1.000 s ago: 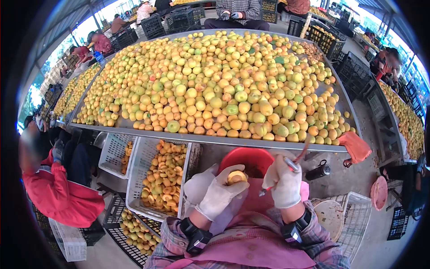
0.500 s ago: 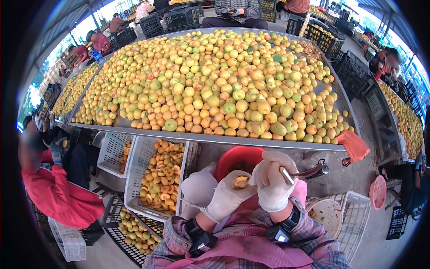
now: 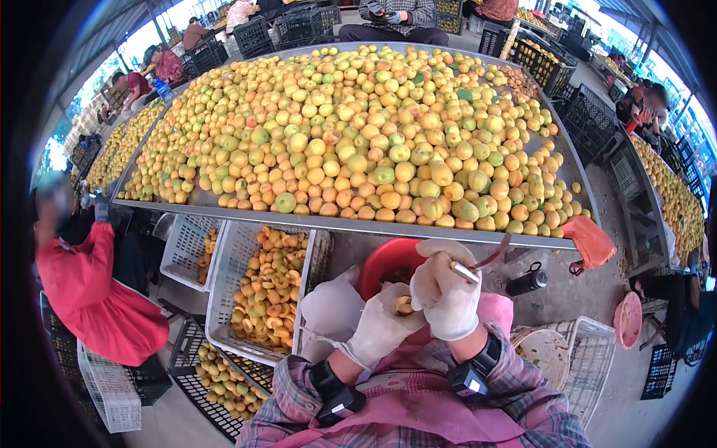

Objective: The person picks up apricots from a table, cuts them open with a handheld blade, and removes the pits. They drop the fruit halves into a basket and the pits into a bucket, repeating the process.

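Note:
My left hand point(image 3: 385, 326), in a white glove, is closed around an apricot point(image 3: 403, 305), of which a small cut-looking part shows between thumb and fingers. Right beside it, my gloved right hand point(image 3: 448, 295) grips a small tool with a shiny metal end point(image 3: 464, 272); a reddish-brown curved strip point(image 3: 496, 251) sticks out past it. Its exact kind is hard to make out. Both hands are over my lap, in front of a red bucket point(image 3: 379, 265). Whole apricots point(image 3: 336, 149) cover the metal-edged table point(image 3: 328, 224) beyond.
Left of me, a white crate point(image 3: 216, 313) holds halved apricots point(image 3: 265, 291); a black crate point(image 3: 187, 366) below has whole ones. An orange-red bag point(image 3: 590, 240) hangs at the table corner. A black bottle point(image 3: 526, 280) and white bucket point(image 3: 543, 357) stand right. A person in red point(image 3: 97, 299) sits left.
My right hand has tipped a little, so the tool's brown strip points up rather than sideways. Less of the apricot shows in my left hand. The person in red has raised an arm.

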### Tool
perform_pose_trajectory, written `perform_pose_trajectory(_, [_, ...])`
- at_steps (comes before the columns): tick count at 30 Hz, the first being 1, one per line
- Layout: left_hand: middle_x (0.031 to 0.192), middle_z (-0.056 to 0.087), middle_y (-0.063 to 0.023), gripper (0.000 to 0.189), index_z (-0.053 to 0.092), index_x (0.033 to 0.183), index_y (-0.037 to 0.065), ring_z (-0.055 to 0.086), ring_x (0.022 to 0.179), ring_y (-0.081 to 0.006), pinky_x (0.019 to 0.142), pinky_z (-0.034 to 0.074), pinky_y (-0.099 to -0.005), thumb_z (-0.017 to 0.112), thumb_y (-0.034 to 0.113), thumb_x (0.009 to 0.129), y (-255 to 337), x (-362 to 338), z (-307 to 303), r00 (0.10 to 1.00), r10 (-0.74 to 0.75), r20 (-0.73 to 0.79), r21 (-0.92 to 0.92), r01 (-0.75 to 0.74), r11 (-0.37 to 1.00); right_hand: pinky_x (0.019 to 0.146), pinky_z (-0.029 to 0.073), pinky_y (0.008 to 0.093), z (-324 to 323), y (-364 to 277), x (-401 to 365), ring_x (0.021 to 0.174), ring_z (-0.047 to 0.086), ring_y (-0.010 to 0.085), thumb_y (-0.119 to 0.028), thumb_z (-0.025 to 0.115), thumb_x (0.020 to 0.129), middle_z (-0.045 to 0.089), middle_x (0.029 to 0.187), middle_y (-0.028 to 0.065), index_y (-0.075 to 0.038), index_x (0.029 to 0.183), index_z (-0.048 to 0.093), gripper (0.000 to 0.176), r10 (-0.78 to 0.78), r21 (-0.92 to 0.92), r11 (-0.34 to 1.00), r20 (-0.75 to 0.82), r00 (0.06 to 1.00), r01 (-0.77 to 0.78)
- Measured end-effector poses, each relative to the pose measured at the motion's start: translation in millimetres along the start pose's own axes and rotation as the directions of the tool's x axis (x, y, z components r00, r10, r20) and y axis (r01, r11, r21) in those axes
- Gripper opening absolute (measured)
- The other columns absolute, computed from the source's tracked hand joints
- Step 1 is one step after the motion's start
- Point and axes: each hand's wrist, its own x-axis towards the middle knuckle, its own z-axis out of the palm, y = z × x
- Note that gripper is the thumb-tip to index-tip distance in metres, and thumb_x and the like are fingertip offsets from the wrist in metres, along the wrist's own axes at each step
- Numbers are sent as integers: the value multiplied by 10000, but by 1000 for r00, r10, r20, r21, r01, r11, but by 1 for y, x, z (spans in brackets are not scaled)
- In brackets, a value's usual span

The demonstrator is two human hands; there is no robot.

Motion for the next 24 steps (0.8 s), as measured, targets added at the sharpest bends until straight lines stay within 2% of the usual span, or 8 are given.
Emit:
perform_pose_trajectory(3, [898,672,-107,360,627,1032,35,664,845,-213,777,521,-325,788,219,768,0,2,-3,998,0,55,-27,1,1000,393,264,262,-4,1,3,391,272,85,-190,414,1038,312,505,-31,-30,1062,572,226,52,-16,999,20,998,-52])
perform_pose_trajectory(5, [893,668,-108,374,625,1030,31,661,852,-223,784,518,-331,793,229,761,3,-1,-6,994,-15,106,-86,24,996,385,240,267,-11,1,7,381,226,88,-274,401,1048,252,507,-48,-64,1070,580,277,92,293,951,37,995,-99])
perform_pose_trajectory(10, [869,642,-97,436,595,1068,24,627,857,-200,784,498,-352,801,247,756,18,-2,-13,972,2,236,147,-38,988,378,221,265,-23,8,10,377,196,85,-315,386,1050,220,503,-68,-111,1082,599,297,244,482,847,23,970,-225])
perform_pose_trajectory(12, [883,636,-105,447,589,1076,28,620,843,-213,774,494,-355,803,252,755,23,-3,-16,955,-40,294,103,10,995,378,223,265,-28,12,10,376,196,82,-313,393,1048,208,492,-76,-118,1072,615,297,302,584,748,125,945,-316])
perform_pose_trajectory(17, [915,617,-114,458,581,1082,45,607,820,-228,758,488,-362,809,262,750,31,-3,-16,927,-91,363,134,44,990,391,228,259,-38,18,13,378,196,83,-311,409,1040,200,485,-79,-124,1042,635,294,303,627,711,136,943,-319])
perform_pose_trajectory(19, [909,613,-100,462,580,1088,57,602,812,-228,757,488,-362,813,269,749,18,1,-15,957,-18,288,89,-8,996,400,236,258,-39,21,19,382,199,84,-311,413,1037,202,487,-78,-124,1033,638,293,298,635,707,129,946,-310])
perform_pose_trajectory(22, [921,621,-93,493,567,1120,60,611,833,-238,773,493,-357,816,264,747,18,6,-13,973,-78,217,188,37,982,449,270,280,-50,29,31,428,258,95,-305,490,1004,269,514,-54,-107,1021,612,233,237,730,663,6,972,-166])
perform_pose_trajectory(24, [946,625,-105,527,553,1157,63,619,865,-260,792,497,-362,816,265,746,20,8,-17,974,-68,217,130,41,991,458,264,283,-55,14,37,436,247,99,-295,497,1001,263,516,-50,-109,977,614,221,237,642,764,-179,955,-69])
